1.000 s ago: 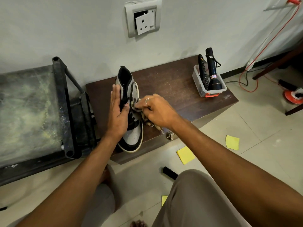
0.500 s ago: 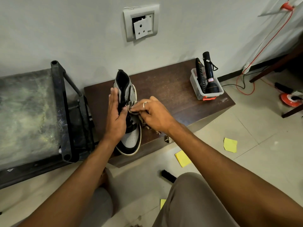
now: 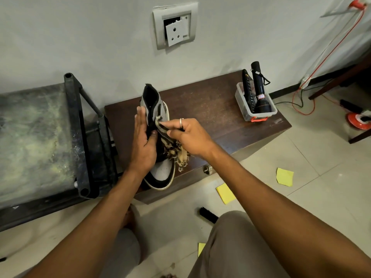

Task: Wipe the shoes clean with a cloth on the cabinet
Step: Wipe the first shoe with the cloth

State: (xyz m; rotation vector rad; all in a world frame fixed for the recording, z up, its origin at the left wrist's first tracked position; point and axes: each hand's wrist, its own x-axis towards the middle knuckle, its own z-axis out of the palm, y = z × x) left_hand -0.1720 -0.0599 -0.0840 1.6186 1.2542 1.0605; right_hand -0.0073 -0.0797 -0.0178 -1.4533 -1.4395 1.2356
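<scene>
A grey, black and white high-top shoe (image 3: 160,173) stands on the dark brown cabinet (image 3: 216,117), its toe over the front edge. My left hand (image 3: 143,143) lies flat against the shoe's left side with the thumb hooked over the tongue, holding it steady. My right hand (image 3: 188,135), with a ring on one finger, pinches a striped tan-and-dark cloth (image 3: 174,149) and presses it against the shoe's upper right side near the laces. The cloth's frayed end hangs down over the shoe's middle.
A clear plastic box (image 3: 253,111) with a black torch and a remote stands at the cabinet's right end. A dark metal-framed stand (image 3: 84,137) sits close on the left. Yellow paper pieces (image 3: 284,176) and a black brush (image 3: 207,214) lie on the tiled floor.
My right hand has slid the cloth up along the shoe's side toward the collar, and more of the cloth now hangs loose below the hand. The left hand stays on the shoe.
</scene>
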